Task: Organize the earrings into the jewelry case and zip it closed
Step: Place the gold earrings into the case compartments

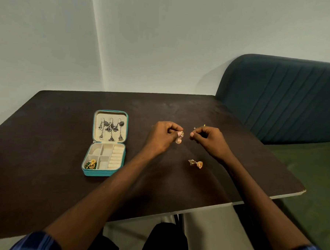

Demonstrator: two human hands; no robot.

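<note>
A teal jewelry case (pixel 102 172) lies open on the left of the dark table (pixel 62 176). Several silver dangling earrings (pixel 111 128) hang in its lid. A gold and green earring (pixel 91 164) sits in the front left compartment. My left hand (pixel 160 137) pinches a gold bell-shaped earring (pixel 179 138) at mid-table. My right hand (pixel 207 139) is just to its right, fingers curled with thumb and finger pinched together; what it holds is too small to make out. A second gold earring (pixel 196 163) lies on the table below my right hand.
A small metal piece (pixel 195 128) shows just behind my right hand. A dark teal upholstered seat back (pixel 280 98) stands along the table's right side. The table's right front edge (pixel 271 196) runs diagonally. Pale walls meet behind the table.
</note>
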